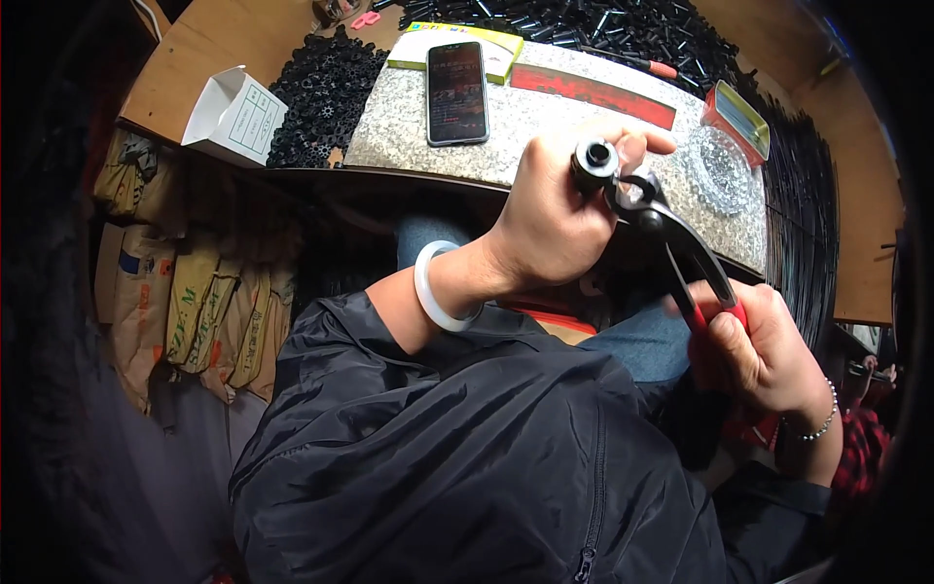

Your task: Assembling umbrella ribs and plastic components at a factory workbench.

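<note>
In front of the table my left hand (556, 216), a white bangle on its wrist, is closed around a black cylindrical part (595, 156) with a shiny ring-shaped end and a hole in it. My right hand (764, 355), lower and to the right, grips the red handles of a pair of pliers (702, 255). The dark jaws of the pliers stand right beside the cylindrical part, by my left fingers. Whether the jaws touch the part I cannot tell.
A phone (457, 94) lies on the speckled board (389, 134), near a red strip (593, 94). Heaps of small black parts (326, 92) and black tubes (623, 29) lie behind. A white box (233, 117) stands left, a clear dish (722, 167) right. Long black rods (803, 209) fill the right side.
</note>
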A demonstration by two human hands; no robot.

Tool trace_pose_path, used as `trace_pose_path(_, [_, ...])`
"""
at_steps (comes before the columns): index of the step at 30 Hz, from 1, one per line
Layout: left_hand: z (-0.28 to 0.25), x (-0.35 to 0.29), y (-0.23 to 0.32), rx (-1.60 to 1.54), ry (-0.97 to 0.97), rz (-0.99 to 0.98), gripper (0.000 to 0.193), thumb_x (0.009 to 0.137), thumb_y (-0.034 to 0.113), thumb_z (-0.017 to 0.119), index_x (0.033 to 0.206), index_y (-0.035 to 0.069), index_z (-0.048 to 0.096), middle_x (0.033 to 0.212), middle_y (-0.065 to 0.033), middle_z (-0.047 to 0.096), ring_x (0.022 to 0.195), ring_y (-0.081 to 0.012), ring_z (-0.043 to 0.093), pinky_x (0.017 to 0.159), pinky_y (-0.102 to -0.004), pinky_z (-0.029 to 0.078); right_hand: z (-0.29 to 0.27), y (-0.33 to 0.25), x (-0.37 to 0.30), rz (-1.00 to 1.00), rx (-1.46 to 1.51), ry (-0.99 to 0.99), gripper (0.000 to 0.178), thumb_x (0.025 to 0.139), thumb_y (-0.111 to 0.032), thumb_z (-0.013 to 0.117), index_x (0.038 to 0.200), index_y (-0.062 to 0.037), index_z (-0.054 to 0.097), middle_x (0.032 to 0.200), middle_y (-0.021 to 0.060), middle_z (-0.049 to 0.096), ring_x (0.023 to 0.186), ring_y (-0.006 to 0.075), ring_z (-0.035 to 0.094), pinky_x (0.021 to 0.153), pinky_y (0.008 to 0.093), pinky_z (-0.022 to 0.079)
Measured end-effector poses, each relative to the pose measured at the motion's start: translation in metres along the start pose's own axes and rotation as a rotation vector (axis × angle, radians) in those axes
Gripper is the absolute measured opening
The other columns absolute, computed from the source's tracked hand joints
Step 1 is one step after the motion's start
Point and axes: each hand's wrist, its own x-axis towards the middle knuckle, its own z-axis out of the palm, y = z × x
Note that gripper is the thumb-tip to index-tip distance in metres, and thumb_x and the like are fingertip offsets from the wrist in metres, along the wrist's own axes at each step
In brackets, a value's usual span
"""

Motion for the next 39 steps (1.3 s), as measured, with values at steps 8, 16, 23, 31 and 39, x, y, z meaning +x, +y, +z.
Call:
trace_pose_path(8, [0.005, 0.007, 0.013, -0.073, -0.018, -0.104, 0.032, 0.098, 0.022, 0.044, 0.097, -0.001, 0.066, 0.047, 0.0073, 0.045, 0.041, 0.0015, 0.034, 0.039, -0.0180, 0.022, -0.001, -0.011, -0.004, -0.055, -0.214, 0.150, 0.028, 0.096, -0.024, 0.050, 0.090, 0.0034, 0.051, 0.053, 0.0031, 0.043, 0.048, 0.0094, 0.036, 0.045, 0.0262, 0.032])
trace_pose_path(16, [-0.002, 0.011, 0.017, 0.098, -0.108, 0.007, 0.024, 0.096, 0.012, 0.045, 0.098, -0.002, 0.065, 0.066, 0.0017, 0.059, 0.063, -0.0013, 0.049, 0.056, -0.0175, 0.038, -0.007, -0.025, -0.008, 0.051, -0.344, 0.180, 0.026, 0.094, -0.020, 0.052, 0.083, 0.0032, 0.048, 0.052, 0.0075, 0.039, 0.048, 0.0123, 0.034, 0.046, 0.0299, 0.033])
trace_pose_path(23, [-0.010, 0.019, 0.043, -0.060, -0.110, -0.143, 0.015, 0.091, 0.005, 0.052, 0.100, 0.000, 0.063, 0.065, 0.0043, 0.053, 0.059, -0.0010, 0.046, 0.052, -0.0178, 0.036, -0.019, 0.072, 0.033, -0.134, -0.473, 0.371, 0.030, 0.097, -0.014, 0.044, 0.122, 0.0017, 0.043, 0.097, 0.0149, 0.054, 0.088, 0.0223, 0.054, 0.085, 0.0310, 0.042])
trace_pose_path(31, [0.029, -0.113, -0.105, 0.238, -0.056, -0.066, 0.039, 0.080, 0.015, 0.068, 0.112, -0.001, 0.053, 0.095, -0.0159, 0.058, 0.078, -0.0319, 0.060, 0.069, -0.0354, 0.049, -0.027, 0.166, 0.091, -0.203, -1.153, 0.896, 0.038, 0.087, -0.026, 0.059, 0.119, -0.0051, 0.050, 0.097, 0.0128, 0.057, 0.087, 0.0293, 0.057, 0.074, 0.0381, 0.046])
trace_pose_path(39, [0.019, -0.064, -0.079, 0.365, 0.120, 0.172, 0.053, 0.083, -0.003, 0.057, 0.132, -0.005, 0.038, 0.103, -0.0228, 0.059, 0.073, -0.0271, 0.064, 0.068, -0.0344, 0.050, -0.019, 0.166, 0.096, -0.226, -1.349, 1.005, 0.037, 0.085, -0.035, 0.061, 0.112, -0.0095, 0.057, 0.097, 0.0068, 0.060, 0.089, 0.0234, 0.057, 0.075, 0.0346, 0.044])
